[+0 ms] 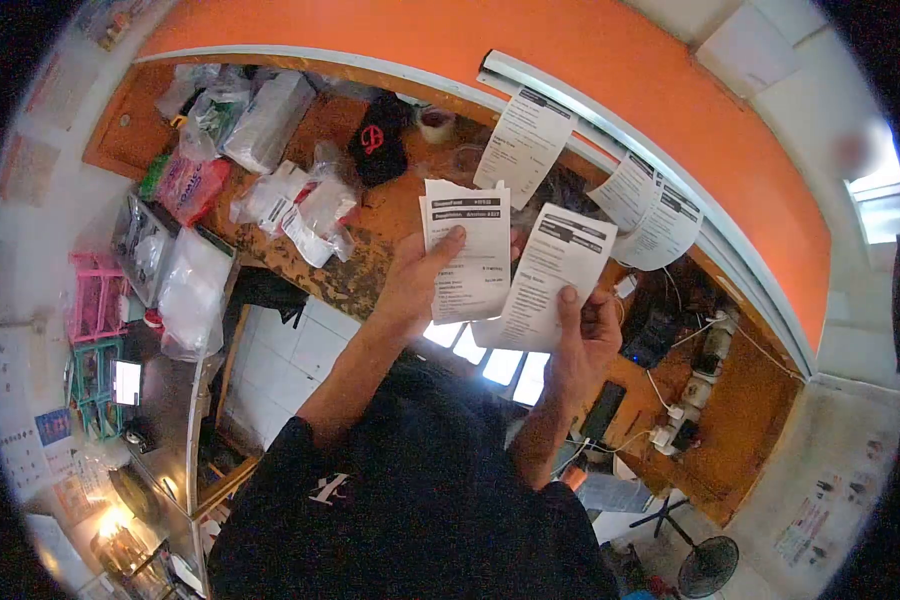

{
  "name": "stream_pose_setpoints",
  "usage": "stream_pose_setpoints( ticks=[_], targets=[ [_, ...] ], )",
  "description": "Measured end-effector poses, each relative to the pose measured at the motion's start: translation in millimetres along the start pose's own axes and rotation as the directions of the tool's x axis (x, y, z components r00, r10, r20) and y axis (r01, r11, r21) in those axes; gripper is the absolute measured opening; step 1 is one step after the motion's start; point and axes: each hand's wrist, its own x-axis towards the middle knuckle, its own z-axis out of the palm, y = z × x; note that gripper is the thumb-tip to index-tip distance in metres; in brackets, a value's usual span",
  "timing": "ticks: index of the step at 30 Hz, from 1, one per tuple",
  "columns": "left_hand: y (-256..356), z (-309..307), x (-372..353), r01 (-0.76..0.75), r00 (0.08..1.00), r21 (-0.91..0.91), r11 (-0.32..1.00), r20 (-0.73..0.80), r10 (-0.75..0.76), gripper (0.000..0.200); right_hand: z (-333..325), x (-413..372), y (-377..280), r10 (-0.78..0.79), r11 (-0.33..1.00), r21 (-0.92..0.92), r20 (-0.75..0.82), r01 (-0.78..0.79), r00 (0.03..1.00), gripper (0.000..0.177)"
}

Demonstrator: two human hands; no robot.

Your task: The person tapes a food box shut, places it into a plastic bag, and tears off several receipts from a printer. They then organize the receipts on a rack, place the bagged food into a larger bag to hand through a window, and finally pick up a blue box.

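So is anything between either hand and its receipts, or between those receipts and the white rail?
Nothing visible separates the left hand from its receipts or the right hand from its papers. At the white rail, hanging receipts occupy parts of its lower edge, with a gap between two.

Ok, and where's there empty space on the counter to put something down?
One bare patch of worn counter shows between the plastic bags and left hand. Another is near the right end, between the white plugs and pale wall. It's crowded back left with bags and a black cap, and around the cables.
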Motion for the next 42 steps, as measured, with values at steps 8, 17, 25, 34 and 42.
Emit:
stream_pose_setpoints(
  ticks=[8, 17, 25, 34, 42],
  targets=[
    [-0.7, -3.3, -0.8, 0.001, 0.999, 0.062, 0.998, -0.037, 0.001, 0.030, -4.2, -0.5, -7.0, 0.005, 0.996, 0.091, -0.033, -0.002, 0.999, 0.012],
    [-10.0, -7.4, 1.1, -0.007, 0.991, 0.133, 0.991, -0.133, 0.025, 0.028, -6.8, -1.0, -3.4, -0.007, 1.000, -0.028, 0.024, 0.007, 1.000, 0.011],
    [-13.2, -8.8, 1.7, -0.018, 0.993, 0.100, 0.995, -0.111, 0.029, 0.027, -7.6, -0.8, -4.8, 0.033, 0.999, -0.021, 0.028, -0.033, 0.999, 0.014],
    [-23.9, 1.2, -1.7, -0.072, 0.989, 0.256, 0.964, -0.108, 0.102, 0.027, 5.1, -6.7, -5.8, 0.030, 0.999, 0.010, 0.151, -0.032, 0.988, 0.014],
    [-29.1, -3.1, -0.5, -0.050, 0.995, 0.210, 0.976, -0.070, 0.066, 0.026, -3.2, -1.5, 9.2, 0.048, 0.991, -0.129, 0.212, -0.021, 0.976, 0.017]
  ],
)
